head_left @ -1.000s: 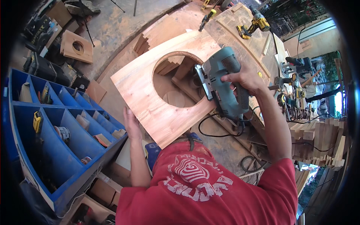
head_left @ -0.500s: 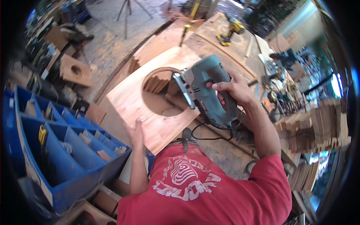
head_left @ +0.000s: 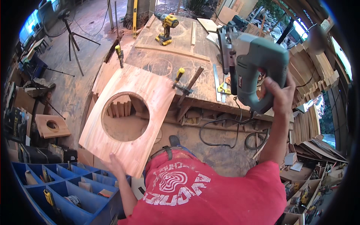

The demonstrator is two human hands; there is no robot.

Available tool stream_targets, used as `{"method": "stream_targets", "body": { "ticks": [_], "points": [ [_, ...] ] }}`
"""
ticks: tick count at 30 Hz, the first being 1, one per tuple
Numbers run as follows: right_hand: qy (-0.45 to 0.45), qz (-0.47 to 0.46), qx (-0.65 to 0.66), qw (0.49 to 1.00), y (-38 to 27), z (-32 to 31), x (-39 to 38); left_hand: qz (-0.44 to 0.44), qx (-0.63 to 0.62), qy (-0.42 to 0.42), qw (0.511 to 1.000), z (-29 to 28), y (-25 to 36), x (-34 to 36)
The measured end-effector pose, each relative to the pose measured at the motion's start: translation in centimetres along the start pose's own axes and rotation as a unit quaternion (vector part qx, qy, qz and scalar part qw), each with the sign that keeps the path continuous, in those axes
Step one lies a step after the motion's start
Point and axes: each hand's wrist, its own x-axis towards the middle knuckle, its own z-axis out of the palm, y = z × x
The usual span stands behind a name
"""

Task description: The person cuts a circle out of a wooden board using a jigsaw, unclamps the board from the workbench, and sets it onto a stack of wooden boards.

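My right hand (head_left: pixel 281 93) is wrapped round the handle of a teal jigsaw (head_left: pixel 262 54), held up in the air to the right of the board, over the bench. A pale wooden board (head_left: pixel 159 92) with a large round hole juts out from the bench's near edge. My left hand (head_left: pixel 114 165) grips the board's near edge, thumb on top and the other fingers mostly hidden. Two clamps with yellow handles, one at the far corner (head_left: pixel 119 54) and one at the right corner (head_left: pixel 181 77), sit on the board.
On the wooden workbench (head_left: pixel 172 50) stand a yellow cordless drill (head_left: pixel 167 30), a wood strip (head_left: pixel 172 53) and a square (head_left: pixel 224 88). A black cord (head_left: pixel 215 144) hangs below the jigsaw. A blue divided bin (head_left: pixel 63 191) is at lower left, near a smaller holed board (head_left: pixel 52 125).
The jigsaw has moved from the right edge of the hole up and to the right, clear of the board. My left hand stays on the board's edge. The view has shifted.
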Motion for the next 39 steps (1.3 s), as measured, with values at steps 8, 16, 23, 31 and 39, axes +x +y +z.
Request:
{"method": "stream_targets", "body": {
  "ticks": [8, 16, 23, 31, 39],
  "points": [
    [-0.003, 0.009, -0.092, 0.996, 17.0, -3.7, 2.2, 0.049, 0.074, 0.105, 0.99, -0.1, -1.4, 0.2],
    [-0.098, -0.094, -0.235, 0.962, 26.6, -3.5, 2.8, 0.058, 0.312, 0.157, 0.935, -0.3, 0.1, -0.9],
    [-0.156, -0.145, -0.325, 0.922, 32.3, -1.1, 0.2, 0.092, 0.341, 0.212, 0.911, 0.8, 0.4, -0.8],
    [-0.237, -0.195, -0.413, 0.857, 35.5, 2.4, -5.0, 0.268, 0.407, 0.124, 0.865, 7.1, 4.7, -2.9],
    [-0.289, -0.085, -0.455, 0.838, 34.4, 5.2, -4.3, 0.152, 0.111, -0.31, 0.932, 20.0, 12.3, -1.4]
  ]
}}
